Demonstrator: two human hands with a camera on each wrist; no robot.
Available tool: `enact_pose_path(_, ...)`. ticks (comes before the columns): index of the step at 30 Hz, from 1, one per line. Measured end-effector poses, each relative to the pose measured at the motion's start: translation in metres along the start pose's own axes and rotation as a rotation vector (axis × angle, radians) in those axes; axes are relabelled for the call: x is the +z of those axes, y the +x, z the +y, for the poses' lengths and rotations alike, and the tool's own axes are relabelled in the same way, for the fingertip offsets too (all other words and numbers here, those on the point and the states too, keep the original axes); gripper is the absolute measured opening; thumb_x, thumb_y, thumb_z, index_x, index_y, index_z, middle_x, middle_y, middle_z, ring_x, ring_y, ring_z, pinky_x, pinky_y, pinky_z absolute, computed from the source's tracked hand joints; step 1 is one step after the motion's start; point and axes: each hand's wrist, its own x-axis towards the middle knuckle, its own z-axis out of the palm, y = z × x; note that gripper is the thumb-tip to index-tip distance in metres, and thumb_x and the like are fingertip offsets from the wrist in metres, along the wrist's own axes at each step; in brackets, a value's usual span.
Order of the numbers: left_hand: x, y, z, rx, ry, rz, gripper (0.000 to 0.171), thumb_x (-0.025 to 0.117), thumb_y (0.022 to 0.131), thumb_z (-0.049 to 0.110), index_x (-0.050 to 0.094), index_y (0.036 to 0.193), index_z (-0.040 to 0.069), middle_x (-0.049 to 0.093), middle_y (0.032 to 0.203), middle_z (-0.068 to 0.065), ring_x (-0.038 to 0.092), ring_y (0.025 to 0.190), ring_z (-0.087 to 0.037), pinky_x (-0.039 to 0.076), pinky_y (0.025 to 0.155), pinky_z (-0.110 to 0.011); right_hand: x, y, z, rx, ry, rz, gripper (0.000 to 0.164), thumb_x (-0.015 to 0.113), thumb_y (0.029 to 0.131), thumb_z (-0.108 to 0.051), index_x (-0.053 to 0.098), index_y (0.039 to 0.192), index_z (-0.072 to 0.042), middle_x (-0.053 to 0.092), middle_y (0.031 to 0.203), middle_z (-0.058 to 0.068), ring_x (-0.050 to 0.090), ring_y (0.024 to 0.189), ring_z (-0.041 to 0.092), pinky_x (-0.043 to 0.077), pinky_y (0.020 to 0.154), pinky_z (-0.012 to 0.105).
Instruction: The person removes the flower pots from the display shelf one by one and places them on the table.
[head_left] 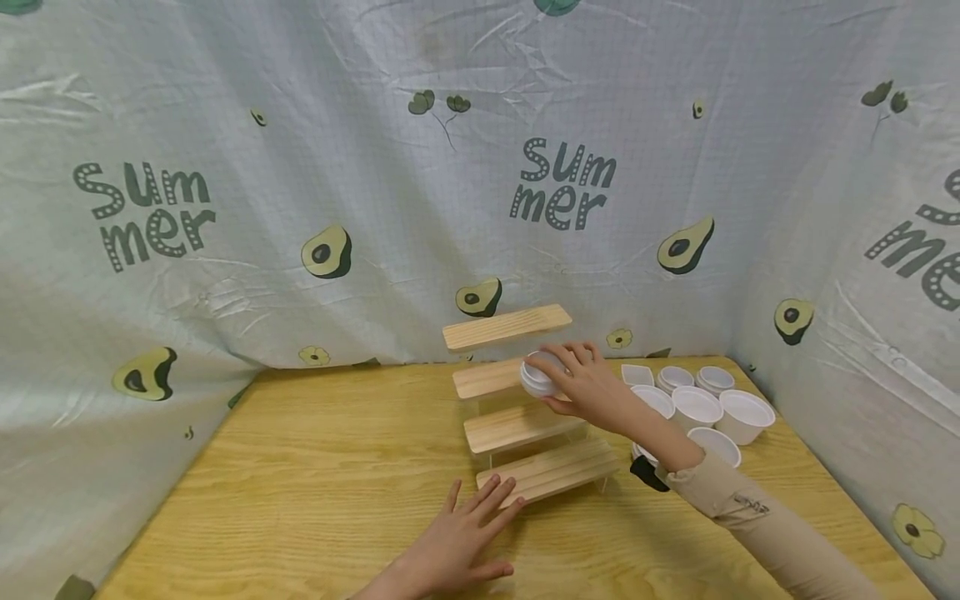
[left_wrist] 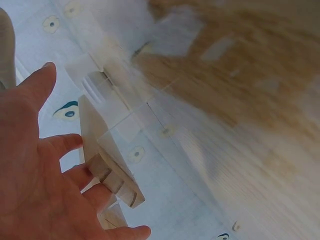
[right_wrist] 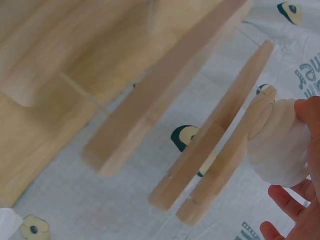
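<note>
A display stand of stepped wooden planks on clear supports stands on the table. My right hand holds a round white plastic tub near the right part of the second plank from the top; in the right wrist view the tub is pinched beside the plank ends. Whether the tub touches the plank cannot be told. My left hand, fingers spread and straight, reaches the left end of the lowest plank. The left wrist view has its fingers against a plank end.
Several white tubs and cups stand grouped on the table right of the stand, partly behind my right forearm. A small black object lies below that forearm. Printed curtains enclose the wooden table at the back and sides.
</note>
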Motion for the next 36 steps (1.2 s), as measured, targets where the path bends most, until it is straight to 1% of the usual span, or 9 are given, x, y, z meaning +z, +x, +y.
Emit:
enact_pose_path(4, -0.001, 0.0, 0.001, -0.004, -0.014, -0.006, 0.069, 0.045, 0.086, 0.053, 0.025, 0.142, 0.017, 0.022, 0.148, -0.009, 0.026, 0.134, -0.026, 0.037, 0.089, -0.059, -0.002, -0.017, -0.001, 0.013, 0.006, -0.004, 0.066, 0.074, 0.068, -0.034, 0.044, 0.124, -0.017, 0.05, 0.119, 0.01, 0.046, 0.099, 0.027, 0.034, 0.082, 0.045)
enact_pose_path(10, -0.001, -0.001, 0.0, -0.006, -0.033, -0.012, 0.07, 0.045, 0.086, 0.053, 0.024, 0.142, 0.017, 0.022, 0.148, -0.009, 0.026, 0.134, -0.026, 0.037, 0.089, -0.06, -0.005, -0.04, 0.0, 0.033, 0.024, 0.02, 0.067, 0.076, 0.064, -0.031, 0.047, 0.123, -0.015, 0.051, 0.117, 0.011, 0.047, 0.098, 0.029, 0.035, 0.08, 0.047)
enact_pose_path(12, -0.001, -0.001, 0.0, -0.006, -0.039, -0.013, 0.07, 0.045, 0.086, 0.053, 0.023, 0.142, 0.017, 0.021, 0.149, -0.009, 0.026, 0.135, -0.026, 0.036, 0.089, -0.06, -0.006, -0.048, -0.001, 0.051, 0.036, 0.012, 0.056, 0.066, 0.076, -0.039, 0.047, 0.122, -0.015, 0.05, 0.118, 0.011, 0.047, 0.099, 0.029, 0.034, 0.079, 0.047)
enact_pose_path(14, 0.0, -0.001, 0.0, -0.006, -0.041, -0.017, 0.07, 0.044, 0.086, 0.053, 0.022, 0.143, 0.018, 0.021, 0.149, -0.008, 0.025, 0.135, -0.026, 0.036, 0.09, -0.06, -0.007, -0.056, -0.001, 0.064, 0.047, 0.005, 0.049, 0.05, 0.086, -0.046, 0.048, 0.123, -0.014, 0.05, 0.118, 0.012, 0.046, 0.098, 0.028, 0.032, 0.079, 0.047)
enact_pose_path(15, 0.0, -0.001, 0.0, -0.006, -0.041, -0.018, 0.07, 0.044, 0.086, 0.053, 0.022, 0.143, 0.018, 0.021, 0.149, -0.008, 0.025, 0.135, -0.025, 0.035, 0.09, -0.06, -0.007, -0.061, -0.001, 0.069, 0.053, 0.005, 0.049, 0.04, 0.089, -0.049, 0.048, 0.123, -0.013, 0.05, 0.118, 0.012, 0.046, 0.097, 0.029, 0.032, 0.079, 0.047)
enact_pose_path(17, 0.0, -0.001, 0.001, -0.008, -0.042, -0.021, 0.07, 0.044, 0.086, 0.053, 0.022, 0.143, 0.018, 0.02, 0.149, -0.009, 0.025, 0.135, -0.025, 0.035, 0.09, -0.06, -0.007, -0.07, -0.001, 0.077, 0.056, 0.009, 0.057, 0.021, 0.091, -0.051, 0.049, 0.122, -0.013, 0.051, 0.117, 0.012, 0.045, 0.097, 0.029, 0.031, 0.078, 0.046)
enact_pose_path(23, -0.003, -0.001, 0.001, -0.003, -0.043, -0.011, 0.07, 0.045, 0.086, 0.052, 0.023, 0.142, 0.015, 0.022, 0.148, -0.011, 0.026, 0.134, -0.027, 0.036, 0.089, -0.06, -0.01, -0.094, 0.0, 0.106, 0.051, 0.015, 0.054, 0.024, 0.092, -0.05, 0.049, 0.121, -0.011, 0.049, 0.118, 0.012, 0.045, 0.096, 0.03, 0.032, 0.075, 0.046)
enact_pose_path(28, -0.003, -0.002, 0.001, -0.005, -0.047, -0.018, 0.07, 0.045, 0.086, 0.051, 0.023, 0.142, 0.015, 0.022, 0.148, -0.011, 0.026, 0.134, -0.027, 0.036, 0.089, -0.06, -0.016, -0.11, 0.001, 0.127, 0.024, 0.038, 0.055, 0.023, 0.093, -0.05, 0.05, 0.12, -0.01, 0.051, 0.115, 0.013, 0.045, 0.094, 0.03, 0.031, 0.07, 0.044)
enact_pose_path(36, -0.001, -0.001, 0.002, -0.009, -0.05, -0.027, 0.07, 0.044, 0.086, 0.052, 0.023, 0.142, 0.015, 0.02, 0.149, -0.011, 0.024, 0.135, -0.027, 0.035, 0.09, -0.061, -0.023, -0.139, 0.003, 0.189, 0.006, 0.069, 0.057, 0.023, 0.092, -0.052, 0.053, 0.116, -0.01, 0.053, 0.112, 0.014, 0.046, 0.089, 0.031, 0.031, 0.07, 0.047)
